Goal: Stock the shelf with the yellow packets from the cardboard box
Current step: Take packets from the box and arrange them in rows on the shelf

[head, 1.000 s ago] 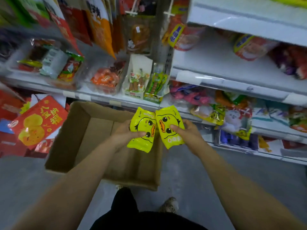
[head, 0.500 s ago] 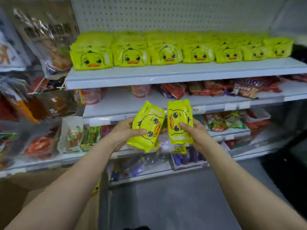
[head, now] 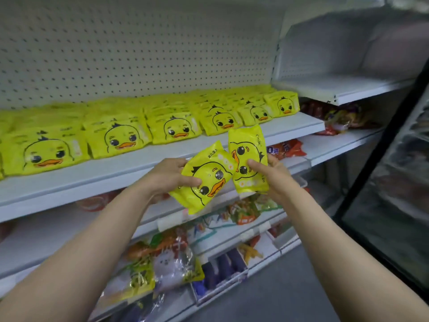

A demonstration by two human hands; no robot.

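Risk: left hand [head: 167,176] pinches one packet [head: 204,180], right hand [head: 270,176] another [head: 248,159]; shelf [head: 139,166] rows look full, so squeezing in probably topples stock.

Little legible print on the packets.
The upright yellow plastic duck-face packet [head: 248,159] carries small sideways lettering along its right edge, too blurred to read; a red packet [head: 284,149] behind shows a "0".
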